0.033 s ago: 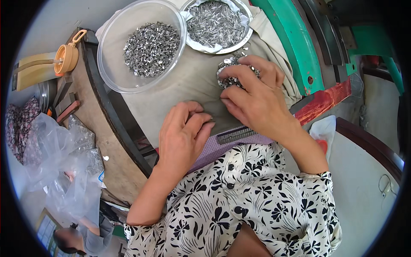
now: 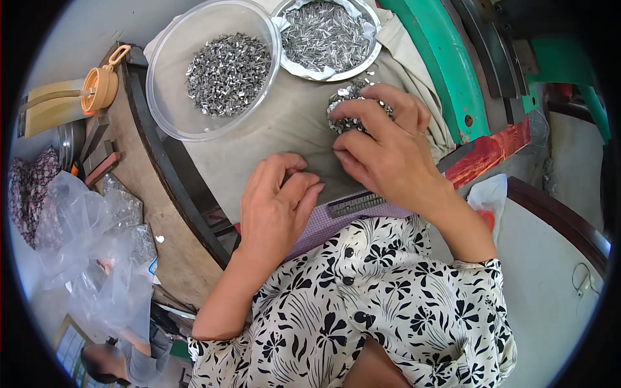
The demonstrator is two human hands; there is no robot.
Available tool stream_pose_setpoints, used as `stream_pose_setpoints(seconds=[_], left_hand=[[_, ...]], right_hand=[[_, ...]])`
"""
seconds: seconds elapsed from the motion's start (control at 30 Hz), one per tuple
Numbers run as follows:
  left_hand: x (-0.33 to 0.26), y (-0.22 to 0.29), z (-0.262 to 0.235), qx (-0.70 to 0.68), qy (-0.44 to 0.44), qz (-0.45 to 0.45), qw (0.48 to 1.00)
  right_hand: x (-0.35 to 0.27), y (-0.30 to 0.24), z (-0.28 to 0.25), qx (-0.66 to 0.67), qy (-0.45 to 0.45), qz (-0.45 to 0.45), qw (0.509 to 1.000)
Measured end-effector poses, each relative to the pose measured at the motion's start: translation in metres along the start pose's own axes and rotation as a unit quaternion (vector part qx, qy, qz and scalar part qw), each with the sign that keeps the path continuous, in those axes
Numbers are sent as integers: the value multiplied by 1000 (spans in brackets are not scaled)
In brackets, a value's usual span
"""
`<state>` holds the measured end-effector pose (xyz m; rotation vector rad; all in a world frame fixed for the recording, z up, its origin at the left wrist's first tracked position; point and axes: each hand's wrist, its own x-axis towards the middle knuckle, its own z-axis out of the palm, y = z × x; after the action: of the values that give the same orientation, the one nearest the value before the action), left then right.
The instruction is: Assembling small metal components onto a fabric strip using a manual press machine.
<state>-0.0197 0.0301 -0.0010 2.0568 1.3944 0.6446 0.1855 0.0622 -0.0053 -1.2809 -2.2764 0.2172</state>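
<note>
My right hand (image 2: 391, 136) hangs over a small heap of shiny metal bits (image 2: 349, 110) on a grey-beige cloth (image 2: 297, 116). Two of its fingers curl over the heap, while thumb and forefinger come close together at the near side; anything between them is hidden. My left hand (image 2: 272, 200) is closed in a pinch to the left, thumb against fingers, and what it may hold is too small to make out. Between my hands and my body lies a dark ridged strip (image 2: 352, 205), on purple checked cloth (image 2: 310, 236).
A clear plastic bowl (image 2: 165, 103) of short metal pieces stands far left; a lined metal bowl (image 2: 362, 70) of thin metal pins is beside it. Green machine parts (image 2: 446, 71) rise at right. Plastic bags (image 2: 97, 239) and an orange cup (image 2: 101, 89) are left. Another person (image 2: 139, 362) is lower left.
</note>
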Motion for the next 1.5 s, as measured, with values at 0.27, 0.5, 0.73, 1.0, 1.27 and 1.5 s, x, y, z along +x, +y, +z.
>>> stream_pose_setpoints(seconds=[0.27,0.5,0.73,1.0,1.27,1.5], left_hand=[[2,3,-1,6,-8,-10,1000],[-6,4,2,-16,10,-2,1000],[-30,16,3,-74,7,3,997],[-35,13,18,-44,4,4,999],[-36,14,15,-49,-8,-1,999],[-36,11,16,-44,-8,16,999]], right_hand=[[-38,-13,-18,70,-27,19,997],[-62,-14,-24,83,-64,26,994],[-44,8,-36,41,-12,52,998],[-53,-9,-35,56,-90,12,994],[-55,-16,-25,43,-82,-11,996],[-65,-22,-25,-55,-31,-28,998]])
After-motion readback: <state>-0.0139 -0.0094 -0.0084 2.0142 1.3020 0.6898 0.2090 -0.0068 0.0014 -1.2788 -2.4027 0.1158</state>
